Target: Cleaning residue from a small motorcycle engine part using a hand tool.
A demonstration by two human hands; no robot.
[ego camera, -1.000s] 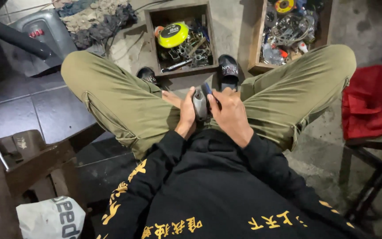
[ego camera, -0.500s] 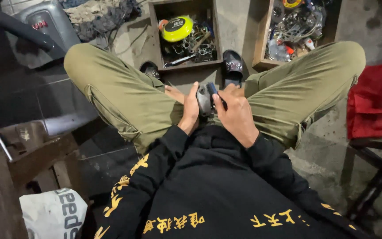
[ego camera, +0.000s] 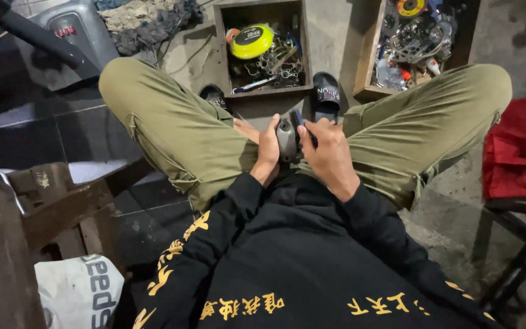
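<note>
posture: you sit low, knees spread wide in olive trousers, both forearms in black sleeves meeting over your lap.
left hand: your left hand point(ego camera: 268, 146) is curled closed around the left side of the grey metal part point(ego camera: 287, 139), thumb up along its edge.
right hand: your right hand point(ego camera: 330, 155) is cupped against the right side of the same part, fingers bent inward over it; whether it also pinches a small tool there, cannot tell.
part position: the grey metal part sits upright between the two hands, touching both, in the gap between your thighs and just above your lap.
part detail: rounded grey body with a dark piece at its top right; the rest is hidden by your fingers.
feet: black slide sandals point(ego camera: 326, 95) just beyond the part, toes toward the boxes.
floor ahead: open wooden box point(ego camera: 262, 91) on the floor between your feet, holding a yellow-green round case point(ego camera: 252, 41) and loose metal bits.
floor right: second wooden box point(ego camera: 369, 61) of tangled metal parts, beyond your right knee.
right edge: red cloth point(ego camera: 518, 152) on a stool, well apart from the hands.
left edge: worn wooden chair point(ego camera: 38, 207), near your left thigh.
</note>
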